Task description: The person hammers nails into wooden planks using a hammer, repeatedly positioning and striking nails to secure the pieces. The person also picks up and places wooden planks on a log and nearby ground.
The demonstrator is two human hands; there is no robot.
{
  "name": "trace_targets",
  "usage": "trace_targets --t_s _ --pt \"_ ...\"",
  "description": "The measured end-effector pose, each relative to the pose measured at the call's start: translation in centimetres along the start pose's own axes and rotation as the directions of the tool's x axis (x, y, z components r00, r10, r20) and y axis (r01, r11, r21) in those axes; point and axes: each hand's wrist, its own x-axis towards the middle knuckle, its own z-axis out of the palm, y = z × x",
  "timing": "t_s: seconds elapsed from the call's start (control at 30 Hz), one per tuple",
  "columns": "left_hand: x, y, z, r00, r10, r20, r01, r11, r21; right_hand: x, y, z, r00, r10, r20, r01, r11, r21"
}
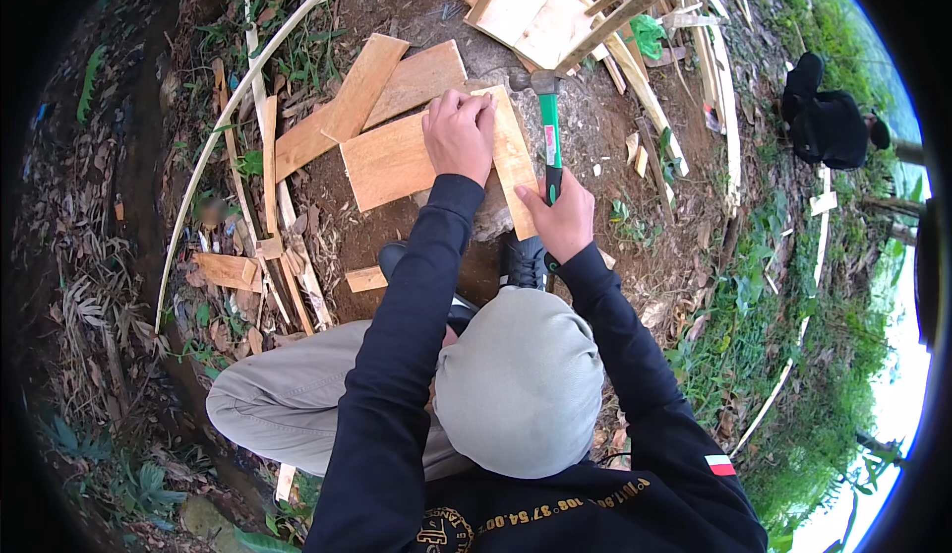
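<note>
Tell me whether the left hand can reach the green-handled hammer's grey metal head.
Probably yes: the left hand is near the hammer head, only a narrow pale wooden board seems between them, and the right hand grips just the handle.

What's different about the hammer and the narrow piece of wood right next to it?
The hammer is mostly green and black; the narrow piece of wood is pale tan. The hammer is T-shaped, but the narrow piece of wood is a flat, straight strip. Both are longer than they are wide.
</note>
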Motion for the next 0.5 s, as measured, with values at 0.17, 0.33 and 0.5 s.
trace_targets --t_s 0.17,0.33,0.5 --pt "0.1 0.1 0.0 0.999 0.04 -0.037 -0.04 0.999 -0.003 0.8 0.4 -0.6 0.962 -0.261 -0.077 0.25 0.959 -0.132" --pt "0.1 -0.1 -0.1 0.999 0.036 -0.027 -0.036 0.999 0.019 3.8 -2.4 -6.0 0.941 -0.299 0.156 0.329 0.918 -0.222" --pt "-0.2 -0.3 0.1 0.998 0.031 -0.047 -0.03 0.999 0.012 6.0 -4.0 -9.3 0.864 -0.368 0.344 0.5 0.714 -0.49"
